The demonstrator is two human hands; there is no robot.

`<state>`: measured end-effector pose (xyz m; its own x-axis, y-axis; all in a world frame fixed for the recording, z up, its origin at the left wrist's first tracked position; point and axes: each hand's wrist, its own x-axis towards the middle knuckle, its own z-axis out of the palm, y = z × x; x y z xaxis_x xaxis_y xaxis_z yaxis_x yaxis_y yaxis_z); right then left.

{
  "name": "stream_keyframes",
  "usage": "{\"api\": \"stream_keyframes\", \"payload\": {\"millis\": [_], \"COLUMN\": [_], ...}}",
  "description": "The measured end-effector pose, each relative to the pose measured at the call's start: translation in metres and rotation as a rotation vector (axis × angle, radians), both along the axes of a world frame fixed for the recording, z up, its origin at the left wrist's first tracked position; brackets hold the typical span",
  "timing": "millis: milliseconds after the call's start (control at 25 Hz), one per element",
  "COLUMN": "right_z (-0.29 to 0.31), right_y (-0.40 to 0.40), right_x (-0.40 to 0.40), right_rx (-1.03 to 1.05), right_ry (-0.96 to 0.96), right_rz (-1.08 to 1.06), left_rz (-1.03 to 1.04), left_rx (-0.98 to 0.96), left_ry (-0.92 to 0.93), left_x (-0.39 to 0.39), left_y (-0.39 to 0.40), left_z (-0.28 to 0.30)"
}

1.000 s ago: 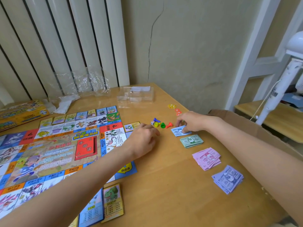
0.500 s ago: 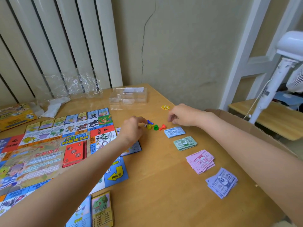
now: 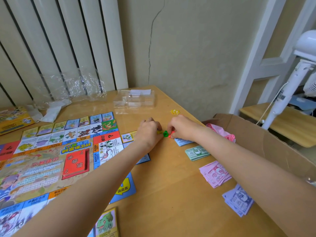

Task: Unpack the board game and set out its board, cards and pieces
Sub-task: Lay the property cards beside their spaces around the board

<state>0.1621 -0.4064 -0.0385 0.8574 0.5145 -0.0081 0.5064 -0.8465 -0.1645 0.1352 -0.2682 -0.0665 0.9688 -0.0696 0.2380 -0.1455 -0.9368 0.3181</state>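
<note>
Centre of frame: left hand (image 3: 149, 132) and right hand (image 3: 182, 128) close together over small plastic pawns on the wooden table (image 3: 164, 194). Left fingers curled round a yellow pawn (image 3: 159, 132); right fingertips pinching a red pawn (image 3: 171, 134), with a green pawn (image 3: 165, 133) between them. Game board (image 3: 51, 161) spread at left, red card deck (image 3: 75, 164) on it; green banknotes (image 3: 196, 152), pink banknotes (image 3: 215, 173) and purple banknotes (image 3: 238, 201) at right.

Risks, as judged: knocking the light pawns over with crowded knuckles; rolling one off the nearby table edge into the cardboard box (image 3: 266, 142); brushing the blue banknotes (image 3: 183, 141) under the right wrist askew.
</note>
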Motion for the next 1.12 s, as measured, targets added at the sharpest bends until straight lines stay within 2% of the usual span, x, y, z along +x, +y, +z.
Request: {"api": "stream_keyframes", "payload": {"millis": [200, 320, 400, 520, 640, 800, 960, 1120], "right_z": [0.004, 0.014, 0.019, 0.021, 0.022, 0.017, -0.005, -0.015], "right_y": [-0.004, -0.011, -0.011, -0.003, 0.016, 0.055, 0.078, 0.082], "right_x": [-0.001, -0.003, -0.006, -0.017, -0.042, -0.082, -0.105, -0.106], "right_rx": [0.019, 0.04, 0.133, 0.478, 0.696, 0.663, 0.502, 0.391], "right_ry": [-0.019, -0.068, -0.08, 0.039, 0.271, 0.458, 0.513, 0.397], "right_rz": [0.003, -0.006, -0.029, -0.12, -0.078, 0.109, 0.201, 0.17], "left_rz": [-0.048, -0.06, -0.068, -0.057, -0.038, -0.064, -0.104, -0.114], "left_rx": [0.171, 0.193, 0.197, 0.007, -0.305, -0.456, -0.24, -0.164], "left_ry": [-0.101, -0.066, -0.049, -0.064, 0.067, 0.248, 0.236, 0.253], "left_x": [-0.002, -0.006, -0.009, -0.022, -0.043, -0.089, -0.124, -0.131], "left_y": [0.001, 0.0, -0.002, 0.006, 0.036, 0.083, 0.102, 0.102], "left_z": [0.001, 0.001, 0.002, 0.015, 0.032, 0.028, 0.015, 0.016]}}
